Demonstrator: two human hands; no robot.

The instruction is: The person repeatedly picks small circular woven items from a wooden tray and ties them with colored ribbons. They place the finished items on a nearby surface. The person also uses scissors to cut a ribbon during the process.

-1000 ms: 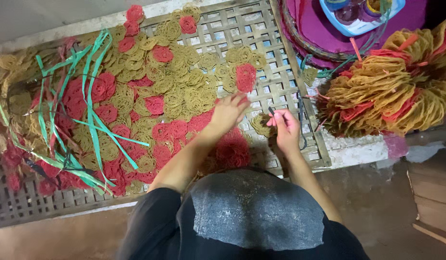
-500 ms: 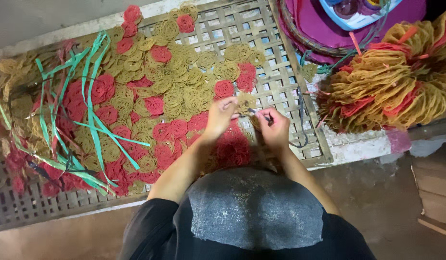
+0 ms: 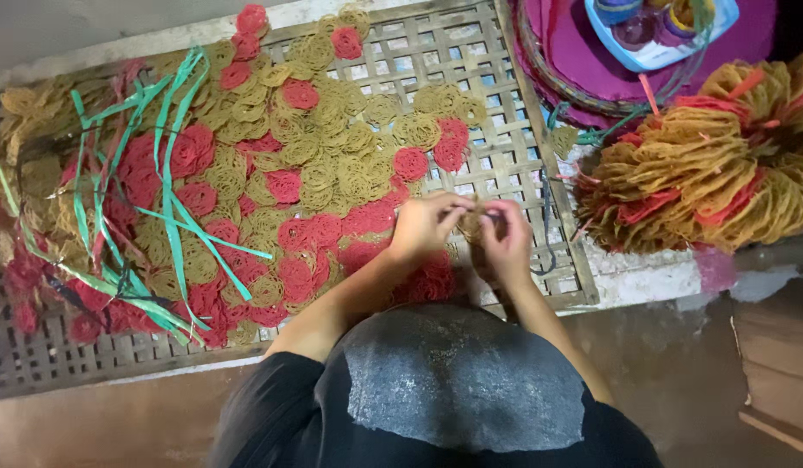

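My left hand [image 3: 423,227] and my right hand [image 3: 508,241] meet over the near right part of a woven lattice rack [image 3: 523,165]. Between their fingertips they pinch a small yellow-brown coiled disc [image 3: 473,227]. Red coiled discs [image 3: 427,277] lie right under my hands. The rack's middle and left are covered by several more red and yellow-brown discs [image 3: 332,173]. My head and dark sleeves fill the lower middle of the view and hide the rack's near edge there.
Long green plastic strips [image 3: 172,217] lie across the discs on the left. A heap of bundled yellow-brown and red discs [image 3: 722,165] sits to the right of the rack. A purple round tray [image 3: 584,61] at the back right carries a blue-and-white tray [image 3: 653,43] of small bowls.
My left hand has lifted off the discs and come to my right hand. Both hands now pinch the yellow-brown disc together, a little further left than before.
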